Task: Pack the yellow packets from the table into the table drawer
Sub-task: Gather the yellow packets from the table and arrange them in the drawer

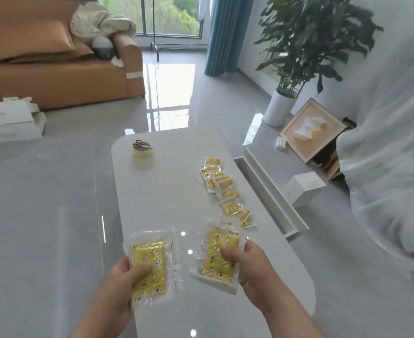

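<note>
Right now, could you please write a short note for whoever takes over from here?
Left hand: grips the left stack of yellow packets.
Right hand: grips the right stack.
Both stacks are held over the table.
A row of packets lies along the table's right side.
The drawer is open on the right, with no packets visible in it.
Done: two stacks gathered.
Left: put both stacks, then the row, into the drawer.

Two yellow packets (149, 267) held aloft; loose packets (225, 189) strewn beside open drawer (275, 201).
</note>
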`<state>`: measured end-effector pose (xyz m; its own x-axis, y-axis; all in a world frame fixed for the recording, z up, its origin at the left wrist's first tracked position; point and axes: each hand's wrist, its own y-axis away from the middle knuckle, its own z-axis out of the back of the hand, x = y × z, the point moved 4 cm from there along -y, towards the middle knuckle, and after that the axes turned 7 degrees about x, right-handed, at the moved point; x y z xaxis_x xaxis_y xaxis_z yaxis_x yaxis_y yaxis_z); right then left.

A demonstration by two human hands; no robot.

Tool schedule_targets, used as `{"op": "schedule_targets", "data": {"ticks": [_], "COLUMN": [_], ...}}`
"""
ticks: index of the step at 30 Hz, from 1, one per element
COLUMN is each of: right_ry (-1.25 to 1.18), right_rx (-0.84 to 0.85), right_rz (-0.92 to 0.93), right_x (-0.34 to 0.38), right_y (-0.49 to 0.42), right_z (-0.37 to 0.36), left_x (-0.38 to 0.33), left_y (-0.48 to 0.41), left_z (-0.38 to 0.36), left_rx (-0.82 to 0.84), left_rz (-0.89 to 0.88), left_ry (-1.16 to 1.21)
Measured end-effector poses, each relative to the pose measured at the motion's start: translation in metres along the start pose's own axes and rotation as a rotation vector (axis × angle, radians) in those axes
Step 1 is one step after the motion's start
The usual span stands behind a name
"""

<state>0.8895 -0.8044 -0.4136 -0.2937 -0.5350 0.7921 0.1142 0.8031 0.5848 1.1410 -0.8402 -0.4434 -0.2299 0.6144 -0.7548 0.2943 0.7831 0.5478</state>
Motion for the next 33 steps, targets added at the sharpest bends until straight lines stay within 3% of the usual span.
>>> {"op": "schedule_targets", "data": {"ticks": [7,15,25,33], "right_ry": [-0.048,-0.13,-0.209,-0.21], "right_rx": [-0.131,-0.33,-0.474,-0.577], "right_rz": [0.092,0.171,0.348,0.405], "right_x": [0.045,0.054,0.027,-0.008], "right_y": [0.111,0.207,0.344,0.461], "right_z": [0.012,0.075,0.196,0.31], "left_x": [-0.068,-0.08,-0.011,0.076], "left_y": [0.06,0.104,0.179,0.263], "left_z": [-0.052,-0.141,-0.288,-0.406], "left_rx": [0.087,0.284,0.506,0.591], "left_rz": [-0.045,-0.064,-0.05,-0.018], "left_ry": [-0.055,-0.181,-0.282,-0.254]}}
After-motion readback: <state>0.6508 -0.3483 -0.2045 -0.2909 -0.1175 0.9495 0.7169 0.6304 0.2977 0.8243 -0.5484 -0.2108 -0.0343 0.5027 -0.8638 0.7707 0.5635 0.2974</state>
